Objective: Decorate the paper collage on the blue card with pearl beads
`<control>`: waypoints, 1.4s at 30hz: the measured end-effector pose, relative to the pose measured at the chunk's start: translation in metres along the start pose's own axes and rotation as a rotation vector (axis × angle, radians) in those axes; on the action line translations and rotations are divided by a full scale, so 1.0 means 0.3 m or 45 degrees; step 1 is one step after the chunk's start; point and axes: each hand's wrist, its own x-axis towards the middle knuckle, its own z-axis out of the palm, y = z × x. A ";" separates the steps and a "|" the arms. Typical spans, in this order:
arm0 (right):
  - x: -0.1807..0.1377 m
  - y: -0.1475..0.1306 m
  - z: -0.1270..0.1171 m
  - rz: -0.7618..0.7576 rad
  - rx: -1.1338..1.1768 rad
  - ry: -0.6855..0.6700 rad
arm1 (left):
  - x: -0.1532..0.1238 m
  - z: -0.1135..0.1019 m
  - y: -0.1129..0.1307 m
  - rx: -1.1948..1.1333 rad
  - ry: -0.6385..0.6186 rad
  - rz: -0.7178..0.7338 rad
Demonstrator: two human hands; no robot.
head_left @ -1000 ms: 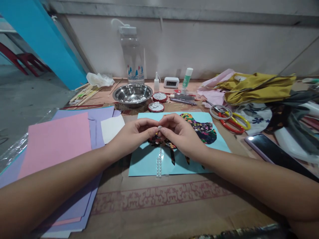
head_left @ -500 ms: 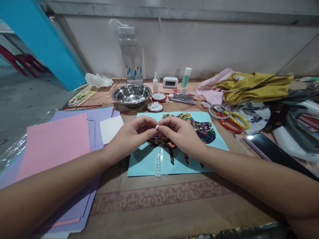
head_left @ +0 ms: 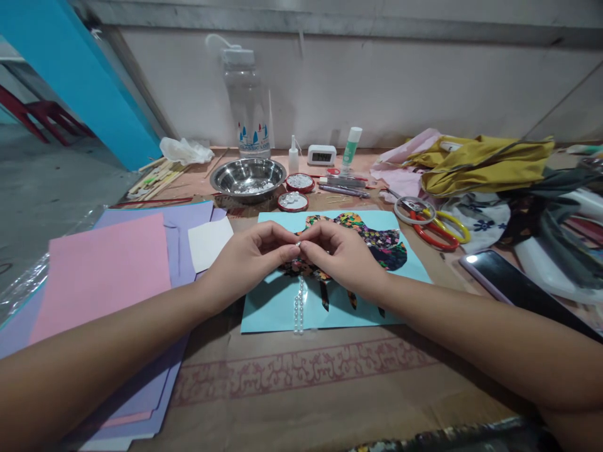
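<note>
My left hand (head_left: 252, 257) and my right hand (head_left: 342, 254) meet fingertip to fingertip over a light blue sheet (head_left: 409, 260). Both are pinched on a small white pearl bead (head_left: 298, 244) at the top of a strip of pearl beads (head_left: 298, 307), which hangs down from the fingers onto the sheet. Under the hands lies a multicoloured floral cut-out (head_left: 384, 242) stuck on the blue sheet, partly hidden by my right hand.
Pink and lilac paper sheets (head_left: 108, 267) lie at the left. Behind stand a steel bowl (head_left: 248, 176), two red lids of beads (head_left: 293, 201), a water bottle (head_left: 247, 107), a glue tube (head_left: 351, 147) and a small clock (head_left: 322, 154). Scissors (head_left: 436, 229), a phone (head_left: 513, 285) and fabrics (head_left: 485, 163) lie right.
The hands have stayed together over the blue sheet; the pinching fingers have closed tighter over the bead, so less of it shows.
</note>
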 end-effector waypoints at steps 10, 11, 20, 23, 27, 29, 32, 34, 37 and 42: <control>-0.003 0.000 -0.016 -0.162 -0.242 -0.074 | -0.017 0.010 0.011 0.097 0.059 0.023; -0.003 0.000 -0.016 -0.170 -0.256 -0.070 | -0.017 0.011 0.012 0.086 0.054 0.024; 0.000 -0.015 0.002 -0.164 -0.362 0.005 | -0.019 0.022 0.021 0.081 0.073 0.022; 0.003 -0.014 0.005 -0.140 -0.389 -0.007 | -0.017 0.024 0.017 0.068 0.063 0.006; -0.002 -0.013 0.005 -0.130 -0.251 -0.046 | -0.002 0.020 0.002 -0.003 0.063 0.015; -0.009 -0.014 0.005 -0.146 -0.176 -0.061 | 0.007 0.015 -0.006 -0.050 0.040 0.021; -0.019 -0.011 0.007 -0.167 -0.126 -0.087 | 0.012 0.006 -0.009 -0.031 -0.066 -0.004; -0.023 -0.004 0.009 -0.157 -0.037 -0.110 | 0.009 0.002 -0.003 0.069 -0.097 0.007; -0.018 0.006 0.011 -0.080 0.243 -0.146 | 0.002 -0.002 0.010 0.282 -0.017 0.087; 0.004 0.005 0.009 0.068 0.512 -0.204 | -0.002 -0.007 0.023 0.427 0.076 0.190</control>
